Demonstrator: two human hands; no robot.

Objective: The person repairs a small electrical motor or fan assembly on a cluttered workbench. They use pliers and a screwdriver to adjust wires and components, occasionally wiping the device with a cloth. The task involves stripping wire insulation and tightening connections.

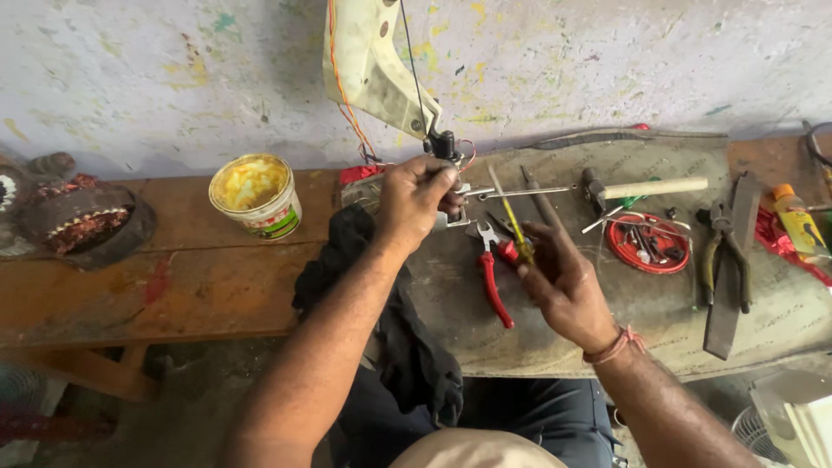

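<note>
The left hand (414, 201) grips a small black part (443, 144) under a cream housing (368, 65); the right hand's (562, 282) fingers hold a yellow-handled screwdriver (511, 217), seemingly mid-fastening, needing tip alignment.

Red-handled pliers (492, 279) below — bare mat (607, 321) rightward

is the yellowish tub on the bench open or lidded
Open. The tub stands upright with no lid, and its yellow-smeared inside shows from above.

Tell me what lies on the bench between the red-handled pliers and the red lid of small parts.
In the head view, the right hand holding a yellow screwdriver sits between the red-handled pliers and the red lid.
</note>
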